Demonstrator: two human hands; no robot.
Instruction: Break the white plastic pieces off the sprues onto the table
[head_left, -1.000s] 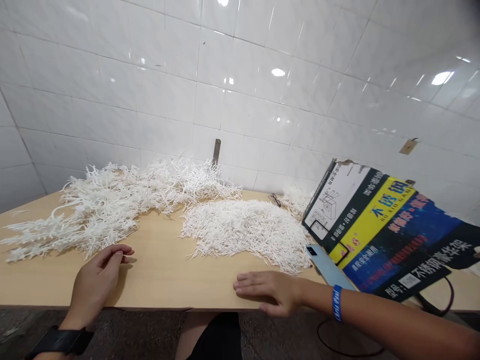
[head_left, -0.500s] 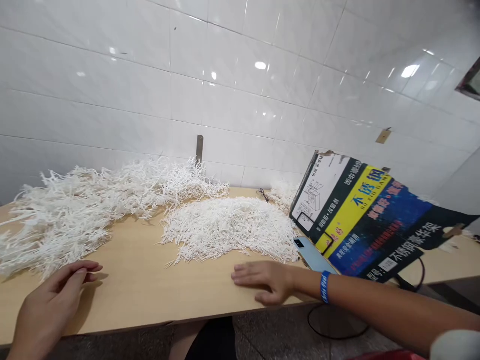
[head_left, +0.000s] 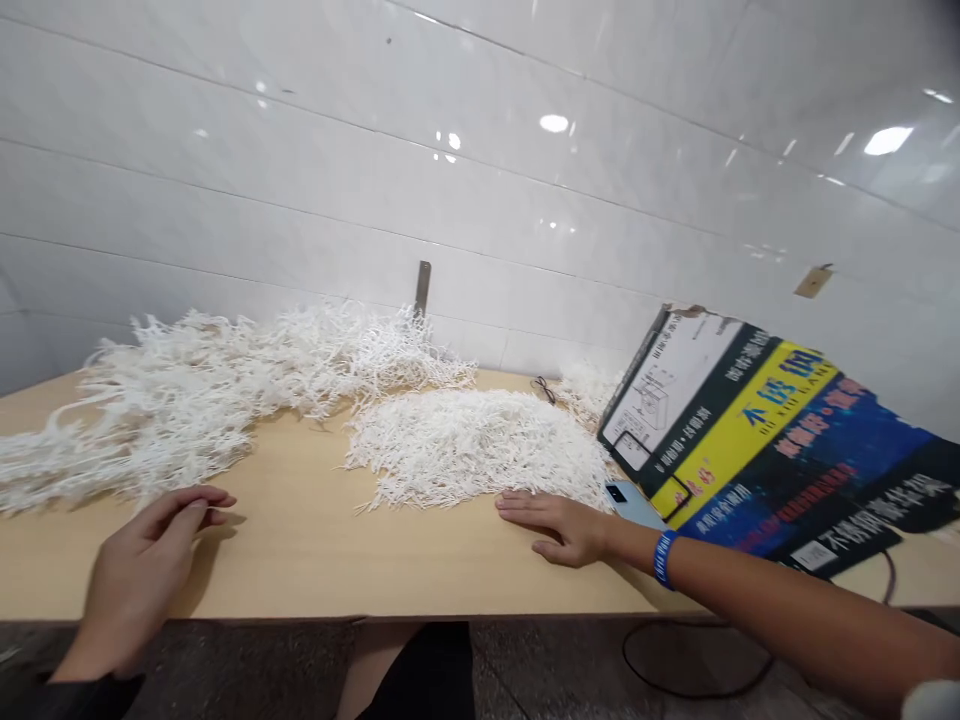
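My left hand (head_left: 154,550) is just above the table's left front part, thumb and fingers pinched together. Anything between its fingertips is too small to make out. Behind it a large tangled heap of white branching strands (head_left: 180,385) spreads toward the wall. My right hand (head_left: 555,522), with a blue wristband (head_left: 663,560), lies flat with its fingers stretched out. It touches or nearly touches the front edge of a denser pile of short white strands (head_left: 480,440).
A printed cardboard sheet (head_left: 757,450) leans at the right, with a light-blue phone (head_left: 636,503) at its foot. Dark-framed glasses (head_left: 543,388) lie behind the piles. A metal strip (head_left: 423,288) stands against the tiled wall (head_left: 315,160). A black cable (head_left: 690,690) hangs below the table (head_left: 360,570).
My head view has shifted, so the scene sits further right. My right hand has slid forward, closer to the denser pile. My left hand's fingers have closed into a tighter pinch.
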